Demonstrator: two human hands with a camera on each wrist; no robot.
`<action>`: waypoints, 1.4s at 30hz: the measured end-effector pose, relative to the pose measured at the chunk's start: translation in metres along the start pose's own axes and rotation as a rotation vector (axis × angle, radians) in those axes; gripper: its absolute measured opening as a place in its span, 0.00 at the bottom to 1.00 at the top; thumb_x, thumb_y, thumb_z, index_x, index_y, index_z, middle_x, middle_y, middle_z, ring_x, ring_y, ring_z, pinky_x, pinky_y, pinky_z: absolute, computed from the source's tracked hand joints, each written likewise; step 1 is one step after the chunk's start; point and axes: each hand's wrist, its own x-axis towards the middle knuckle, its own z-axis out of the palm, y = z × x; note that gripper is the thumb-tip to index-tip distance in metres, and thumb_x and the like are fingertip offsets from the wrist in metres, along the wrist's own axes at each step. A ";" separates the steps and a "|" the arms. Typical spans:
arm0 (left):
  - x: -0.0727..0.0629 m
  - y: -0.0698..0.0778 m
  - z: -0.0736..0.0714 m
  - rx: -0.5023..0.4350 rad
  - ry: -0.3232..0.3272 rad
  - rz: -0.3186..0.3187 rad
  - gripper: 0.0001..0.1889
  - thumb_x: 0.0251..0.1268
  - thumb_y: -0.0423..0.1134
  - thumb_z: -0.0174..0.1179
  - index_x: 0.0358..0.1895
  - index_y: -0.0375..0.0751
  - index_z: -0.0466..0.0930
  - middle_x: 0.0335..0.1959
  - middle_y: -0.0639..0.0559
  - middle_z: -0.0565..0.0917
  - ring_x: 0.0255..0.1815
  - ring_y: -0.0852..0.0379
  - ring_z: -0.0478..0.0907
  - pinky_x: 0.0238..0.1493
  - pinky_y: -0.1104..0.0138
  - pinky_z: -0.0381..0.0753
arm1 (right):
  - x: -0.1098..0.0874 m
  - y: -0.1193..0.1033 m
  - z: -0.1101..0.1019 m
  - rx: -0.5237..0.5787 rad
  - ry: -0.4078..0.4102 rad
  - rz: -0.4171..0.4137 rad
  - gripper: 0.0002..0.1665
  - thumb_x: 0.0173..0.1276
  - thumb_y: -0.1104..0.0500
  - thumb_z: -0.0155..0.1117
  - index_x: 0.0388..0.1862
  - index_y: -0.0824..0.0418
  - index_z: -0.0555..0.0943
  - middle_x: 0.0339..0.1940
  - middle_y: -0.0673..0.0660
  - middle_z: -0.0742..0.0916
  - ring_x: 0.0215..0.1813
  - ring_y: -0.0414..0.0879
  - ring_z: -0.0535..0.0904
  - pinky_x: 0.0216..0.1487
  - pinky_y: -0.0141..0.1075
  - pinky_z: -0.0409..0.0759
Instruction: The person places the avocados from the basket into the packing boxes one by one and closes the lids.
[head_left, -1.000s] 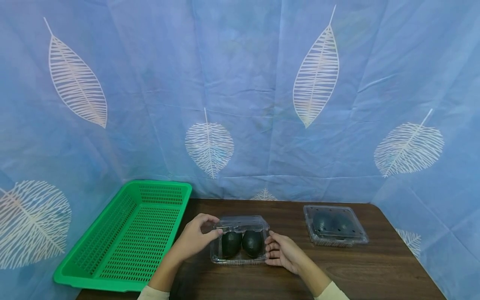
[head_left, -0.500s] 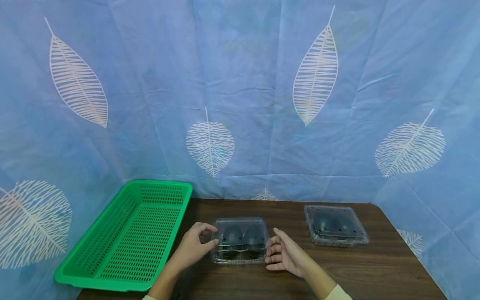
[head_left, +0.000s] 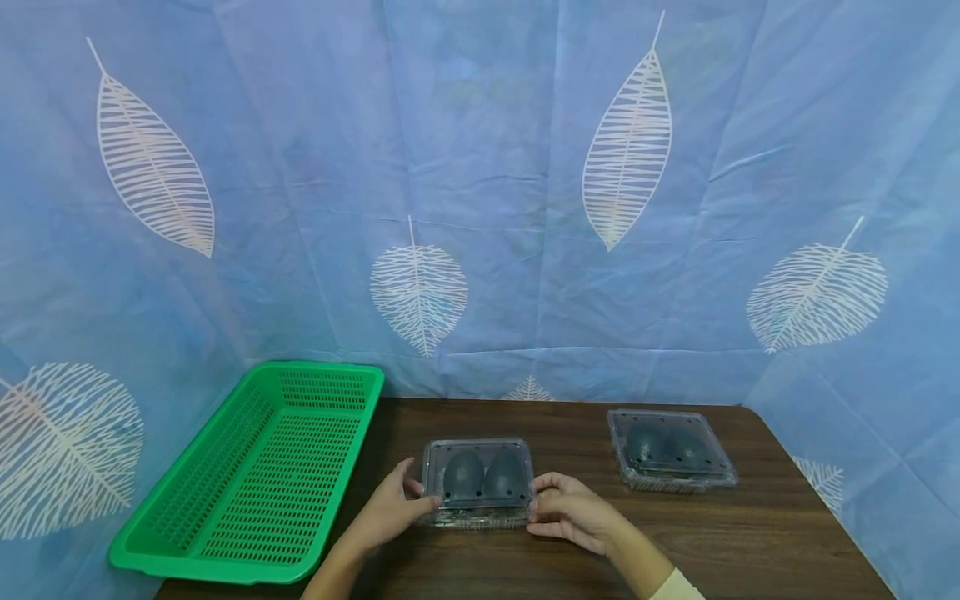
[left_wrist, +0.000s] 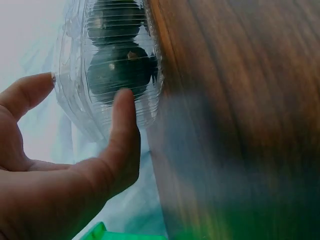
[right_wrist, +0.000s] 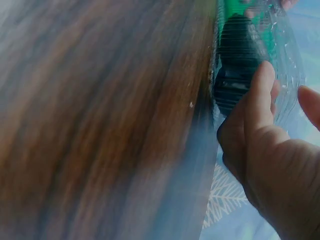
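Observation:
A clear plastic clamshell container [head_left: 480,472] with two dark green, avocado-like fruits inside sits on the wooden table, its lid lowered over them. My left hand [head_left: 392,507] holds its left end; in the left wrist view, the thumb lies at the ribbed front wall and a finger touches the lid's rim. At the right end, my right hand [head_left: 572,510] grips the side with bent fingers. The right wrist view shows one digit along the ribbed wall and another at the lid edge. Whether the lid is latched cannot be seen.
A second clear clamshell [head_left: 671,450] with similar dark fruits stands at the right back of the table [head_left: 675,542]. On the left is a green slotted plastic basket [head_left: 360,433] with nothing in it. A blue leaf-print cloth [head_left: 510,167] hangs behind.
The lid, raised a second ago, has come down over the fruits. Both hands have shifted slightly toward the front; the right fingers, looser half a second ago, now bend at the container's side.

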 end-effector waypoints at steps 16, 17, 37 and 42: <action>0.001 -0.005 0.003 -0.394 -0.158 -0.047 0.44 0.59 0.26 0.62 0.76 0.14 0.48 0.40 0.46 0.70 0.37 0.55 0.81 0.43 0.56 0.90 | 0.002 0.000 0.010 -0.013 0.059 -0.040 0.22 0.70 0.73 0.58 0.59 0.70 0.62 0.36 0.53 0.79 0.41 0.43 0.83 0.51 0.36 0.87; 0.002 -0.006 0.003 -0.408 -0.165 -0.041 0.44 0.57 0.24 0.61 0.76 0.14 0.49 0.41 0.45 0.70 0.38 0.54 0.82 0.44 0.56 0.90 | 0.002 0.000 0.010 -0.014 0.059 -0.041 0.22 0.70 0.73 0.59 0.58 0.69 0.62 0.36 0.53 0.79 0.41 0.43 0.83 0.51 0.36 0.87; 0.000 -0.011 0.007 -0.466 -0.071 -0.048 0.36 0.53 0.16 0.58 0.70 0.13 0.60 0.40 0.46 0.70 0.29 0.57 0.76 0.37 0.62 0.88 | 0.002 0.000 0.008 -0.017 0.030 -0.034 0.19 0.72 0.72 0.59 0.55 0.66 0.63 0.34 0.52 0.81 0.41 0.42 0.84 0.52 0.36 0.87; -0.002 -0.015 0.010 -0.476 -0.071 -0.050 0.36 0.53 0.15 0.58 0.70 0.13 0.59 0.41 0.45 0.70 0.29 0.57 0.76 0.36 0.63 0.88 | 0.002 0.003 0.008 -0.013 0.036 -0.020 0.18 0.72 0.72 0.59 0.54 0.65 0.63 0.34 0.52 0.80 0.41 0.42 0.84 0.52 0.37 0.87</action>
